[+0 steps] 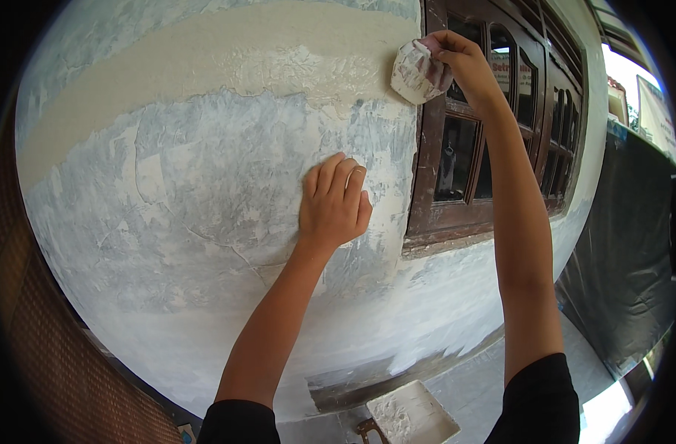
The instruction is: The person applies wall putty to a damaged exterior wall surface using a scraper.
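Observation:
My right hand is raised high at the right, thumb and fingers pinched on a flat, rounded putty spreader. The spreader is caked in off-white putty, with a pinkish patch near my fingers. It is at the window frame's left edge, beside the wall. Lower and to the left, my left hand rests against the wall, its fingers loosely bent and slightly apart, with nothing seen in them. A band of beige putty, wet and shiny in its middle, runs across the upper wall. Below it the wall is patchy grey and white.
A dark brown wooden window with glass panes stands at the right. Below, a squarish tray holds white putty, with a brown-handled tool beside it. Black sheeting hangs at the far right; a woven brown panel is at the left.

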